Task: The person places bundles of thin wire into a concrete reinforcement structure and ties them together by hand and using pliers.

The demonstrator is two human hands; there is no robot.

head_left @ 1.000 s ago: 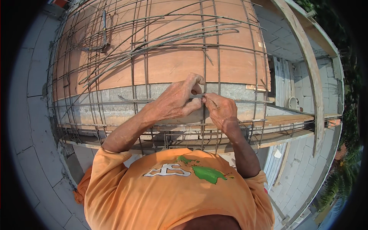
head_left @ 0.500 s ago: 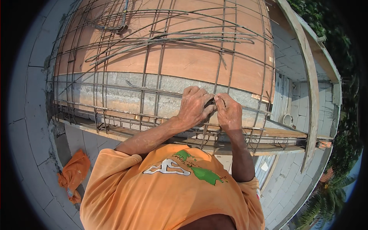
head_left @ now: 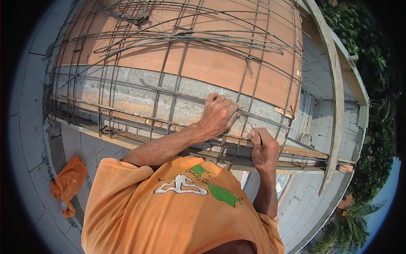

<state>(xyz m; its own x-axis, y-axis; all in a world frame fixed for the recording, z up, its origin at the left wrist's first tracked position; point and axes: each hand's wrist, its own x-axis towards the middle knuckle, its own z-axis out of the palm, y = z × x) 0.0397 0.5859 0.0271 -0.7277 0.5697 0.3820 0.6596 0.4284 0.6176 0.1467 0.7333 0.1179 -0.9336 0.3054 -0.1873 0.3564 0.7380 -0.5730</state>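
Observation:
A grid of thin steel rebar (head_left: 198, 98) stretches across in front of me. My left hand (head_left: 218, 116) is closed at a crossing of two bars, its fingers curled against the steel; what lies inside the grip is partly hidden. Lower and to the right, my right hand (head_left: 265, 150) is closed, with thumb and forefinger pinched together. A thin tie wire (head_left: 248, 121) runs from near the crossing toward that pinch. Several loose rebar lengths (head_left: 190, 37) lie across the grid farther away.
Reddish plywood (head_left: 211, 67) and a grey concrete strip (head_left: 127, 84) lie beneath the bars. A hand tool (head_left: 137, 17) rests among wires at the far left. Timber planks (head_left: 336, 84) stand at right, block walls on both sides. An orange cloth (head_left: 68, 182) hangs at left.
My right hand has drawn away from the left, down and to the right, and the thin wire now shows between them. My left hand stays at the bar crossing.

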